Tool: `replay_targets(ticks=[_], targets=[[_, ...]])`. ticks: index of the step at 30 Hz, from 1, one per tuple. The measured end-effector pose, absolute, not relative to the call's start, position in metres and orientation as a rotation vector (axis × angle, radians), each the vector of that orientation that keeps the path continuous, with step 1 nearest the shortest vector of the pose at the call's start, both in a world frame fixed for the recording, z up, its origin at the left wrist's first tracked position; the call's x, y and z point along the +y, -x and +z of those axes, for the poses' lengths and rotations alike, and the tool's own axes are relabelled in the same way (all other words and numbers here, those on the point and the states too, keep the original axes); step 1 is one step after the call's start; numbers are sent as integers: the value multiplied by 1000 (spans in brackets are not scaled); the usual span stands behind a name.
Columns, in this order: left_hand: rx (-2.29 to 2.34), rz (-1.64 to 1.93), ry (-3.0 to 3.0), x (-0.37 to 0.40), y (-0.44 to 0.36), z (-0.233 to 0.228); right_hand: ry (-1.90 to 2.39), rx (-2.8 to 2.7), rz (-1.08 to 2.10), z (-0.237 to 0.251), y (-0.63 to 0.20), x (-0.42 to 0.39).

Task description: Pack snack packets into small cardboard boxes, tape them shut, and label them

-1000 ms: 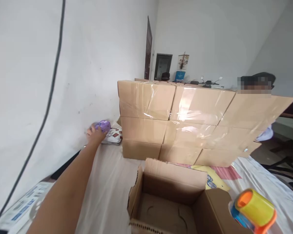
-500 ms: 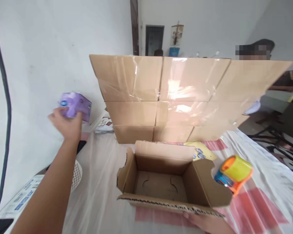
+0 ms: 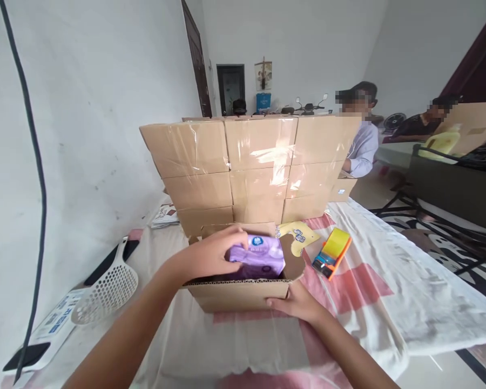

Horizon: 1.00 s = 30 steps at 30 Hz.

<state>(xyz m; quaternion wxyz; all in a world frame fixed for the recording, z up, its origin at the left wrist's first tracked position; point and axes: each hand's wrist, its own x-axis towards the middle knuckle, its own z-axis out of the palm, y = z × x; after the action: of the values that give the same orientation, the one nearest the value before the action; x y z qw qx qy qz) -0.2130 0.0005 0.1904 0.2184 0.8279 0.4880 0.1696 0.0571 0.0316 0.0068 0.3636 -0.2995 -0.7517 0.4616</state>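
We see the purple pack at the mouth of the open carton, partly below the near rim but not yet let go. The left hand has its grip closed on the pack's left end. The right hand touches the carton's near right corner, thumb along the front wall; its other fingers are hidden, so we cannot tell how firmly that grip closes. The right flap stands out and we see no tape across the opening, so we judge the carton unclosed. An orange-and-yellow tape dispenser lies just beside it, untouched.

The pack looks soft, wrapped in glossy printed film. The carton is plain brown board, its cut edge showing ridged corrugations. Behind, we see a stack of boxes bound in shiny clear tape. A creased white-and-pink cloth drapes the worktop; a white perforated scoop lies to the left.
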Motion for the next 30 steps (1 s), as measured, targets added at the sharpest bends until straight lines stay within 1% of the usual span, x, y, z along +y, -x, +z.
replay_targets(ticks=[2, 6, 10, 12, 13, 16, 17, 18, 20, 22, 24, 26, 30], targets=[[1364, 322, -2288, 4, 204, 176, 716, -1944, 1170, 8, -57, 32], [1452, 211, -2281, 12, 206, 152, 739, -1939, 1164, 8, -58, 34], [1559, 189, -2310, 9, 211, 159, 814, -1988, 1106, -2, -63, 35], [1686, 333, -2288, -2, 219, 166, 806, -2017, 1050, -5, -66, 35], [1809, 512, -2225, -10, 225, 166, 787, -2015, 1017, -5, -68, 34], [2189, 1339, -1753, -44, 248, 141, 685, -1973, 926, 3, -73, 32], [2176, 1500, -1634, -55, 253, 124, 653, -1953, 911, 8, -73, 32], [2030, 1516, -1607, -64, 257, 106, 622, -1937, 907, 13, -74, 33], [1698, 1423, -1671, -76, 256, 72, 582, -1920, 921, 25, -73, 35], [1633, 1400, -1679, -80, 249, 52, 602, -1901, 953, 38, -71, 39], [1754, 1455, -1600, -79, 239, 50, 646, -1892, 1003, 50, -66, 45], [1921, 1501, -1460, -74, 230, 60, 654, -1878, 1050, 57, -60, 50], [2088, 1519, -1301, -60, 224, 77, 603, -1742, 1130, 52, -47, 54]])
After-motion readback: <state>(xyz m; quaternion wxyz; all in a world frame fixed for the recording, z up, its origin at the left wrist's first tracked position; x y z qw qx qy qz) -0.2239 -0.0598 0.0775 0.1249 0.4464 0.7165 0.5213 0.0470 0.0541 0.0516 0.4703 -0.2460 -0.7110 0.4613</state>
